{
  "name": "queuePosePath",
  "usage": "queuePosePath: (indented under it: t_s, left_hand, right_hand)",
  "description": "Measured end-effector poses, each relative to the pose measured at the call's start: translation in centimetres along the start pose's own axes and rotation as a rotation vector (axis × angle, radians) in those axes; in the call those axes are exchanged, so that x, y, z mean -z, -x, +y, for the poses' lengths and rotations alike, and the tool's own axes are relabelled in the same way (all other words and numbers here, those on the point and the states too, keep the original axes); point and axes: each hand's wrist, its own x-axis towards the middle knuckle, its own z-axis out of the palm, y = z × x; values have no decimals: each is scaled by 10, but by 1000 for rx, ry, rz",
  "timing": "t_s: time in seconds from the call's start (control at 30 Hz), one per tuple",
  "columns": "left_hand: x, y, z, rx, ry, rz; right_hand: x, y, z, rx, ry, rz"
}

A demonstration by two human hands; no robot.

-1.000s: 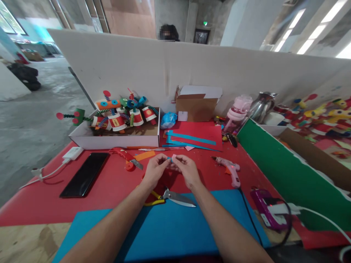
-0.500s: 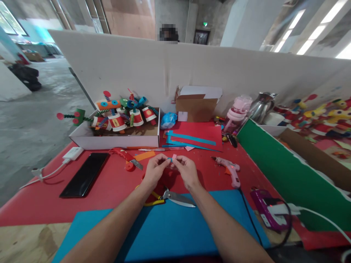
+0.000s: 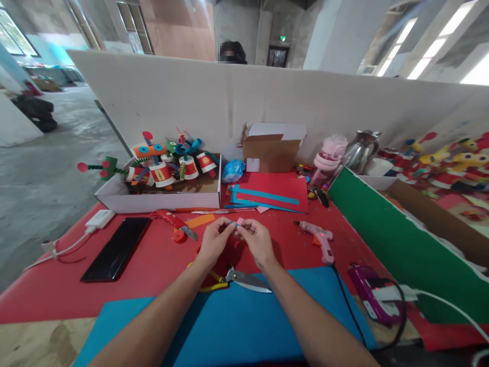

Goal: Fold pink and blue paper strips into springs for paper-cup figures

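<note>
My left hand [image 3: 215, 238] and my right hand [image 3: 257, 240] meet over the red table covering [image 3: 168, 262], fingertips pinched together. Between them is a small piece of blue and pink paper [image 3: 240, 221]; its blue part is at my left fingertips and its pink part sticks up by my right ones. Scissors with yellow handles [image 3: 248, 280] lie just below my hands, partly on a blue sheet [image 3: 237, 326]. An orange paper strip [image 3: 200, 220] and a red utility knife [image 3: 178, 227] are left of my left hand. A pink glue gun [image 3: 319, 235] lies to the right.
A white box of paper-cup figures [image 3: 164, 200] stands at the back left, a black phone [image 3: 116, 250] before it. Red and blue paper [image 3: 282, 183] lies behind my hands. At the right are a green-sided box [image 3: 397, 250], a purple device [image 3: 372, 295] and cables.
The view has shifted slightly. My hands stay together with the small paper piece between the fingertips, turned a little.
</note>
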Motion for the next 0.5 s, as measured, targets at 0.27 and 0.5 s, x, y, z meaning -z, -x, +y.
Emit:
queuePosePath:
  t_s: [0.27,0.5]
  left_hand:
    - [1,-1,-1,-10,-21,16]
    - [2,0,-2,28,-2,-28]
  right_hand:
    - [1,0,-5,-123,-52,-16]
    - [9,-2,-12,-165,73,-62]
